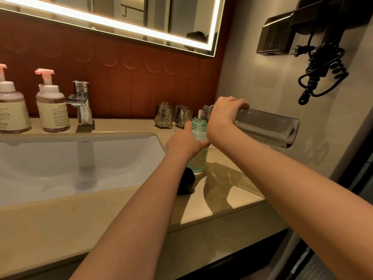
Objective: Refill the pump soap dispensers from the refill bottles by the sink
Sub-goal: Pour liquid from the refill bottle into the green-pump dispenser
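Observation:
A pale green dispenser bottle (198,131) with its pump off stands upright on the counter right of the sink. My left hand (184,143) is wrapped around its body. My right hand (224,116) grips a large clear refill bottle (266,127) near its neck and holds it tipped almost flat, its open mouth just above the green bottle's opening. Clear liquid lies in the lower part of the refill bottle. No stream is visible between the two mouths.
Two pink-pump dispensers (52,104) stand left of the chrome faucet (81,102). Two glasses (174,115) sit behind the green bottle. A black round object (186,182) lies by my left forearm. The white sink basin (60,162) is on the left. A coiled cord (321,71) hangs on the right wall.

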Demonstrator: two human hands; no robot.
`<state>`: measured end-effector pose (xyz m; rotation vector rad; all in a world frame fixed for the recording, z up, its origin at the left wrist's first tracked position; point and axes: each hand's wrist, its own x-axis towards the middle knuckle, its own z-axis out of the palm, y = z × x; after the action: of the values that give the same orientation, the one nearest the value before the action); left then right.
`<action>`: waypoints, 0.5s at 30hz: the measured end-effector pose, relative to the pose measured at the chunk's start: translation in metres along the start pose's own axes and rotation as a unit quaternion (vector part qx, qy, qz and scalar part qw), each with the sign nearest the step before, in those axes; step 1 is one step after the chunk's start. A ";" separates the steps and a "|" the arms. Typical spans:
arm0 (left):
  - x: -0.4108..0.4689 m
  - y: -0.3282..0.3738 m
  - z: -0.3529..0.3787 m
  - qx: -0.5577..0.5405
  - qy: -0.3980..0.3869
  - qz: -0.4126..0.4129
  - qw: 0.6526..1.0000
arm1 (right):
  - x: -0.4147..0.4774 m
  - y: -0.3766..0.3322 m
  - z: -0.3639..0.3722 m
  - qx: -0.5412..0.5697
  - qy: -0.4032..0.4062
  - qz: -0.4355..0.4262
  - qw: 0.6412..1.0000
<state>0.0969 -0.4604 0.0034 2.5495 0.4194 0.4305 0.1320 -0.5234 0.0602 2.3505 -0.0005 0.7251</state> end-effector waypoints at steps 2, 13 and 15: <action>0.000 0.000 0.000 -0.003 0.000 0.001 1.000 | 0.001 -0.001 0.000 0.000 0.000 0.000 1.000; 0.001 -0.001 0.000 0.002 -0.005 0.001 1.000 | 0.002 -0.001 0.000 0.002 0.000 0.003 1.000; 0.001 -0.001 0.000 0.001 -0.004 0.002 1.000 | 0.002 -0.001 0.000 -0.002 0.003 0.001 1.000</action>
<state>0.0974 -0.4591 0.0032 2.5531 0.4123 0.4203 0.1343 -0.5224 0.0605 2.3441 -0.0030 0.7327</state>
